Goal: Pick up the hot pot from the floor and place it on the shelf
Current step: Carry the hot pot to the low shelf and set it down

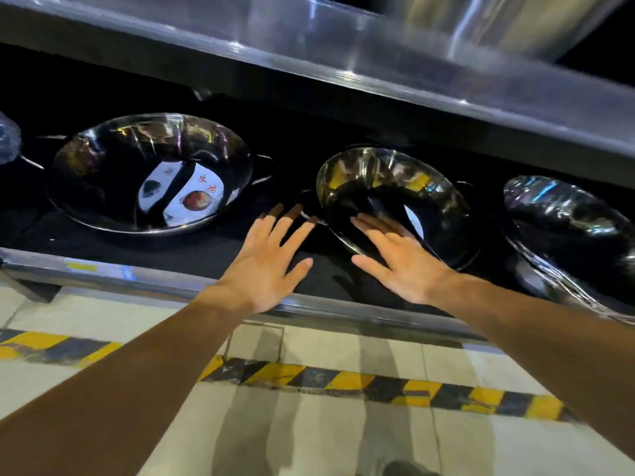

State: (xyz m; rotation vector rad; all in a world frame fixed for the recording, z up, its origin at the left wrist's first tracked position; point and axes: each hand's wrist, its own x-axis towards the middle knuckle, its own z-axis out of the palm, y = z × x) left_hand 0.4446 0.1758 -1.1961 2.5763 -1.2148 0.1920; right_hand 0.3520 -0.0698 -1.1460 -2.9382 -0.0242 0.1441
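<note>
A shiny steel hot pot (388,197) leans tilted on the dark lower shelf (103,269), its divided inside facing me. My right hand (398,259) is spread flat in front of its near rim, fingers apart, holding nothing. My left hand (271,259) hovers open just left of the pot, its fingertips near the pot's small left handle (309,214). Neither hand grips the pot.
A larger steel pot with a paper label (151,173) leans at the left of the same shelf. Another pot (570,231) stands at the right. A steel upper shelf (343,70) overhangs. Below lies tiled floor with a yellow-black hazard stripe (378,383).
</note>
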